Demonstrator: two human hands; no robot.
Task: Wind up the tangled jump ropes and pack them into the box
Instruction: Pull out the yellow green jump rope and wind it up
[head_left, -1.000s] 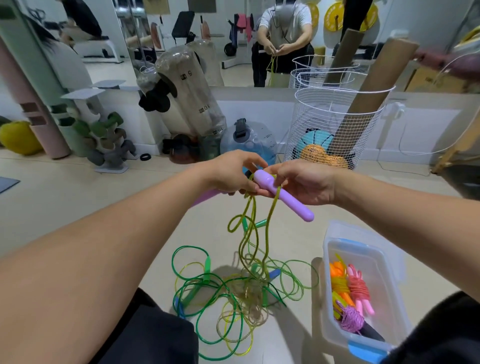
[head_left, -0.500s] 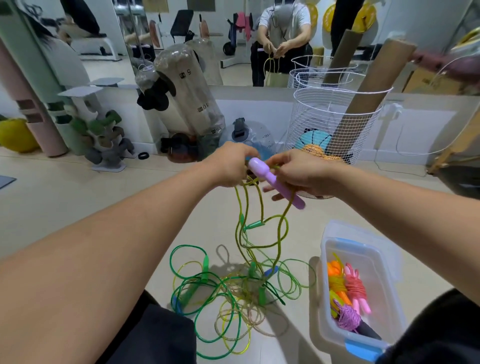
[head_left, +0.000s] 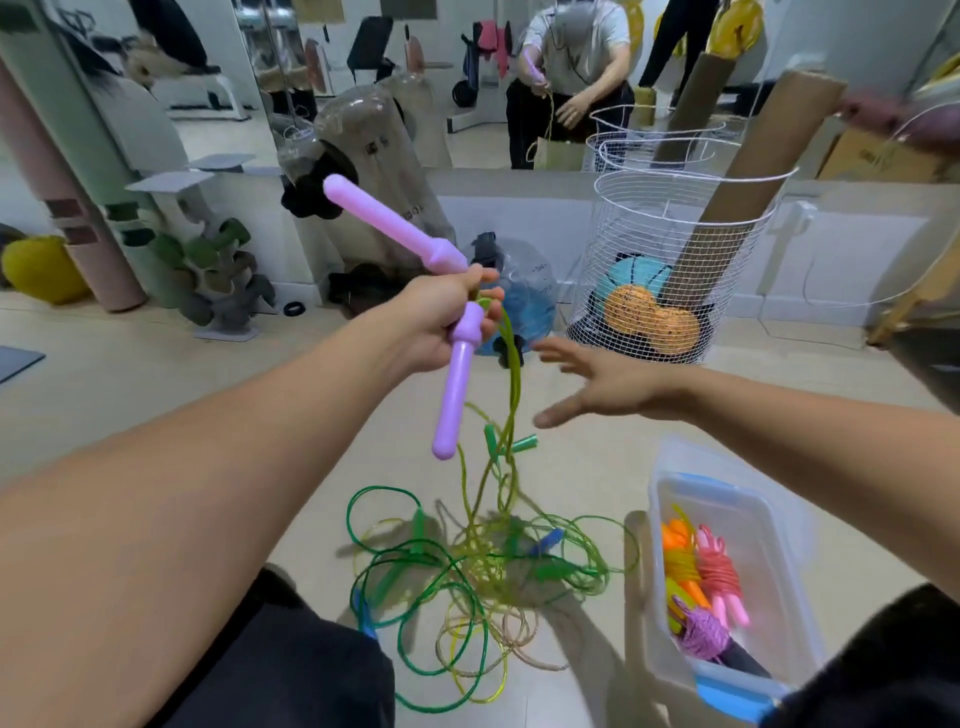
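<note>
The tangle of jump ropes (head_left: 483, 577) lies on the floor (head_left: 130, 374) beside the clear box (head_left: 737, 587), which already holds a few wound bundles (orange, pink, purple), so most of the packing is undone. A second ago both hands met at the purple handles; now the left hand (head_left: 441, 322) alone grips both purple handles (head_left: 452, 384) raised, the yellow-green rope (head_left: 511, 384) trailing down into the pile. The right hand (head_left: 602, 384) has let go and hangs spread, fingers straight, likely reaching to start winding.
</note>
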